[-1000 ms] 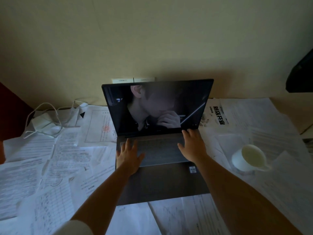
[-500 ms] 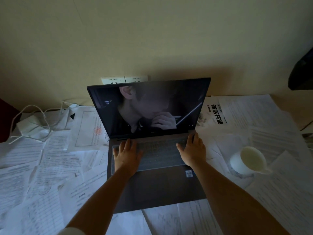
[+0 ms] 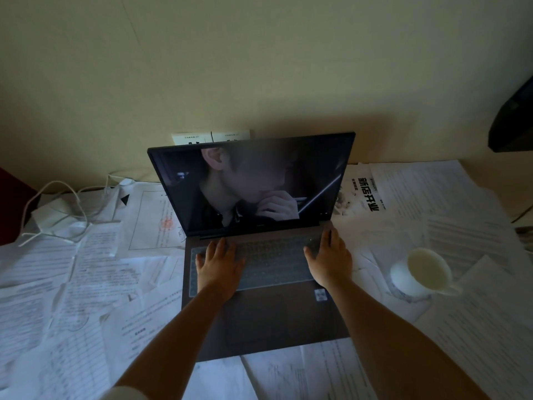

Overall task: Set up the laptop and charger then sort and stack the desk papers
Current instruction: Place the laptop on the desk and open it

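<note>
Grey laptop [image 3: 259,272] sits open on the loose desk papers [image 3: 86,284] with its screen toward the wall, and I rest my left hand [image 3: 219,267] and right hand [image 3: 331,262] flat on its keyboard, fingers straight and gripping nothing. If I slide the laptop now, I judge it could drag and crumple the sheets under it, or nudge the white cup [image 3: 418,271] just right of the laptop and spill it over the papers. White charger [image 3: 53,213] lies well left of the laptop, its cable looped, and could snag paper when pulled.
</note>
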`<action>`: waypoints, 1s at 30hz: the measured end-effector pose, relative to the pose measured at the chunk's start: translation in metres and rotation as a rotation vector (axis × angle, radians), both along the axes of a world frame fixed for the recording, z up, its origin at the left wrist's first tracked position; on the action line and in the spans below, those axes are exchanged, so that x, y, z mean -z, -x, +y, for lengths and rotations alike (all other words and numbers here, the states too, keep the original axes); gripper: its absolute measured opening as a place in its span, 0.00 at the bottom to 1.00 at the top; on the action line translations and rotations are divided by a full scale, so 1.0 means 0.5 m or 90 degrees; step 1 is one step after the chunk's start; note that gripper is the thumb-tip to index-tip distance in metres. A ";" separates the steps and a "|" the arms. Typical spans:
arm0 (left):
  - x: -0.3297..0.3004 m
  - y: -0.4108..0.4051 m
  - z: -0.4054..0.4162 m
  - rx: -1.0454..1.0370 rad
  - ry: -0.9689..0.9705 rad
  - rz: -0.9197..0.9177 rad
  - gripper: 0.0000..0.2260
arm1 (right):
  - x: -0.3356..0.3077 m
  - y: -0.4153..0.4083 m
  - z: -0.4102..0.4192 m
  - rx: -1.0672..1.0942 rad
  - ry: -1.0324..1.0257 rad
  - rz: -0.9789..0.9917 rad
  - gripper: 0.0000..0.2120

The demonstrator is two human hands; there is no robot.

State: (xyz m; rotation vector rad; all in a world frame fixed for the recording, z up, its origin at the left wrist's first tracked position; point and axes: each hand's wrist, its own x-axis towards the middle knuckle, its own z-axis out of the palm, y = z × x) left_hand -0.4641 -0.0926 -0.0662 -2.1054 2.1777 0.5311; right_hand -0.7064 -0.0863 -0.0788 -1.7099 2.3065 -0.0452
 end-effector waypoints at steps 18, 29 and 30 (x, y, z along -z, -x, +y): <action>-0.017 0.004 -0.003 0.001 0.015 0.017 0.23 | -0.017 -0.012 -0.024 0.016 -0.022 0.003 0.41; -0.025 0.003 0.003 0.002 -0.011 -0.001 0.23 | -0.021 -0.013 -0.019 0.008 -0.036 0.034 0.38; -0.028 0.000 0.008 0.003 -0.011 0.005 0.23 | -0.022 -0.015 -0.013 0.001 -0.035 0.043 0.37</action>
